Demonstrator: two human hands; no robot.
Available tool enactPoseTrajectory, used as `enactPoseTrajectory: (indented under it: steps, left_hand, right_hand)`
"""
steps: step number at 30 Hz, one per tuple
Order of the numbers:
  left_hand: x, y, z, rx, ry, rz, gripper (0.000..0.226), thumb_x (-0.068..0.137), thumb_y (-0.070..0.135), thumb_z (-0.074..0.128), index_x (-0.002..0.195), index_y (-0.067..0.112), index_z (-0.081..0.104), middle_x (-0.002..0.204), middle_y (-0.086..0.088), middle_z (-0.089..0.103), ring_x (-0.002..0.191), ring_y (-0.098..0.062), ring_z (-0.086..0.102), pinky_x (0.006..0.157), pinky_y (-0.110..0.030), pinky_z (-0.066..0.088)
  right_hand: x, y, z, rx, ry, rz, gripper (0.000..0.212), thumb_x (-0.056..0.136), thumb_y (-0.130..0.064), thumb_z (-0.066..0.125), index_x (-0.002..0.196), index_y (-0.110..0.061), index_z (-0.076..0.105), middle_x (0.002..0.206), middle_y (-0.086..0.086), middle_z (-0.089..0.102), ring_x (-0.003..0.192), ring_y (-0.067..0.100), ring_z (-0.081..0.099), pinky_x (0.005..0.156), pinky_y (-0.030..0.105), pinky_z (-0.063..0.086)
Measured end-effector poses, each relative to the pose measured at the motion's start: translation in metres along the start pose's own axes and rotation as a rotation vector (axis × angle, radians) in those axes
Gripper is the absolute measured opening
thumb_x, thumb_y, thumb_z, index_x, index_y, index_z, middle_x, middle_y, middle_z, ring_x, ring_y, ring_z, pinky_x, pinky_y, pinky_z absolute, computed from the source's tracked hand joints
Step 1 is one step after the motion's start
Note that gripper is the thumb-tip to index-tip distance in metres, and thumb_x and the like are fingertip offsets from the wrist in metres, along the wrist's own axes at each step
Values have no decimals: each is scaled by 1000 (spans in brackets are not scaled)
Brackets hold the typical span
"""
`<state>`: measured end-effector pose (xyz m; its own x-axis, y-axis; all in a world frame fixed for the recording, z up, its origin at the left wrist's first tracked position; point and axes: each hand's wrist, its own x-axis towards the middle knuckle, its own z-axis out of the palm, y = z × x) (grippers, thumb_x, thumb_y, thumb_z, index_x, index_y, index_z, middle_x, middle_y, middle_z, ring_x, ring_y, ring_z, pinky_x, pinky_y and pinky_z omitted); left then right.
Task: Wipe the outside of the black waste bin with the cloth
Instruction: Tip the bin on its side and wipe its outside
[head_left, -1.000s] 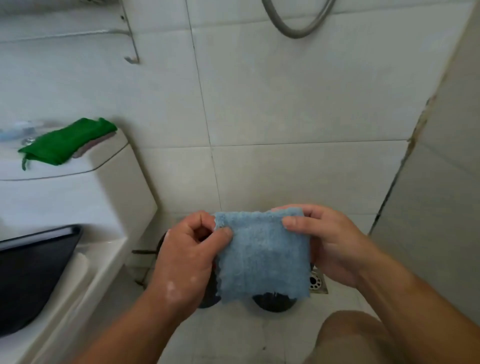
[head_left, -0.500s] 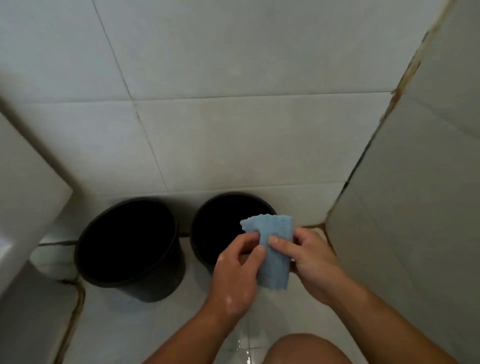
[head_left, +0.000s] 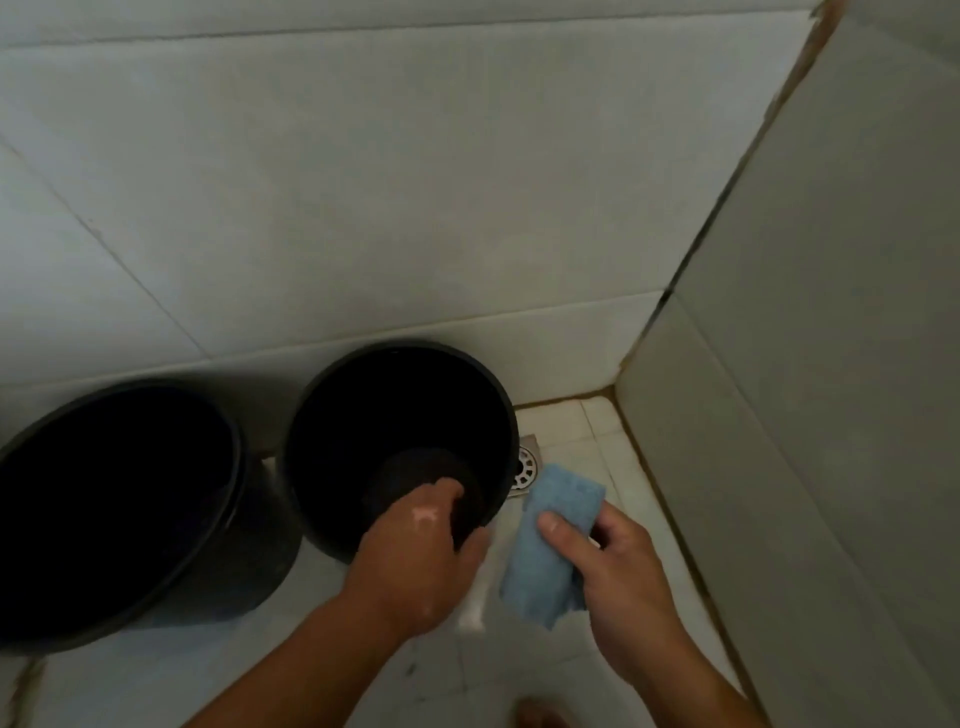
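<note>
Tiled far wall (head_left: 363, 182) and side wall (head_left: 831, 389), meeting at a far-right corner; pale tiled floor (head_left: 587, 431) below. Two black bins side by side against the far wall: larger bin (head_left: 260, 551) on the left, partly cut off by the frame; black waste bin (head_left: 358, 410) to its right, upright, mouth up, apparently empty. Taking the right one as the target, since gripped. Left hand (head_left: 415, 566) on its near rim, fingers curled over the lip into the bin, thumb outside: clamped on, steadying. Right hand (head_left: 623, 571) just right of that, off the bin, fingers and thumb closed round a folded blue cloth (head_left: 535, 571), long axis running near to far, far end poking out past the thumb. Small round floor drain (head_left: 525, 467) between the bin and the cloth's far end. Key relation: bin's right-hand outer wall left of and slightly beyond the cloth, near but not touching; right hand clearly the nearer one for wiping. Outer wall mostly hidden under the rim from this angle, so contact hard to confirm. Likely next: swing cloth left onto the wall, wipe round the circumference, hold or turn the bin with the left. Wiping not yet started, by the look of it.
</note>
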<state>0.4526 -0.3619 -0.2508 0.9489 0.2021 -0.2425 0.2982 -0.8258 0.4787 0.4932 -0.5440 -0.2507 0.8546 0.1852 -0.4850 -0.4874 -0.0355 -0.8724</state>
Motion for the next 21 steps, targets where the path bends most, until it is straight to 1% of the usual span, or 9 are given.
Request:
enactPoseTrajectory:
  steps: [1, 3, 6, 9, 11, 13, 16, 19, 21]
  left_hand:
    - [4, 3, 5, 102, -113, 1, 59, 94, 59, 52, 142, 24, 49, 131, 3, 61, 118, -16, 59, 97, -31, 49]
    - [11, 11, 14, 243, -238, -2, 59, 96, 63, 42, 140, 24, 45, 132, -4, 61, 118, -24, 60, 94, -36, 50]
    - [25, 17, 18, 283, -227, -21, 45, 102, 56, 33, 128, 23, 49, 117, -10, 66, 104, -30, 64, 85, -39, 52]
    - [24, 19, 9, 286, -226, 31, 34, 106, 44, 36, 125, 23, 54, 115, -8, 65, 101, -27, 63, 86, -43, 54]
    - [17, 15, 2, 122, -157, 0, 30, 105, 45, 38, 117, 25, 57, 101, -3, 67, 91, -21, 65, 82, -41, 56]
    - [9, 8, -6, -108, -71, -49, 28, 103, 48, 40, 105, 28, 60, 91, 3, 68, 83, -13, 66, 78, -36, 58]
    - [-5, -4, -16, -308, -1, -84, 24, 104, 45, 43, 101, 31, 63, 93, 7, 70, 84, -6, 68, 72, -16, 53]
    - [-27, -15, -25, -545, 55, -161, 24, 105, 39, 45, 109, 33, 67, 98, 8, 74, 92, -3, 69, 77, -13, 52]
    - [-42, -23, -28, -750, 94, -256, 26, 105, 37, 44, 111, 36, 69, 101, 9, 76, 100, -6, 69, 89, -27, 54]
  right_hand:
    - [1, 5, -4, 7, 35, 18, 27, 85, -22, 74, 111, -17, 71, 96, 3, 77, 86, 18, 74, 57, 25, 55]
    - [2, 13, -11, 28, 70, 44, 24, 88, -20, 71, 112, -18, 70, 100, 3, 76, 90, 18, 74, 58, 23, 55]
    - [2, 20, -18, 40, 44, 57, 20, 91, -17, 67, 110, -22, 71, 101, 1, 77, 95, 19, 73, 65, 27, 57]
    - [-1, 20, -23, 1, 26, 39, 18, 93, -16, 65, 111, -19, 70, 94, -1, 77, 87, 15, 74, 62, 26, 56]
    - [-1, 17, -25, -36, 32, 13, 24, 93, -20, 66, 116, -20, 68, 96, 0, 76, 88, 15, 74, 63, 29, 57]
    - [-2, 12, -25, -98, 42, -11, 39, 86, -33, 69, 123, -23, 63, 104, 0, 74, 92, 16, 73, 68, 33, 61]
    - [-6, 2, -22, -195, 12, -19, 62, 74, -49, 67, 131, -30, 54, 116, 0, 67, 100, 18, 69, 82, 41, 62]
    - [-11, -3, -16, -277, -41, -47, 52, 83, -41, 70, 131, -31, 51, 117, -1, 65, 100, 17, 68, 83, 40, 61]
    - [-14, -6, -10, -348, -86, -86, 38, 89, -33, 68, 124, -35, 52, 113, -5, 64, 99, 14, 66, 79, 33, 59]
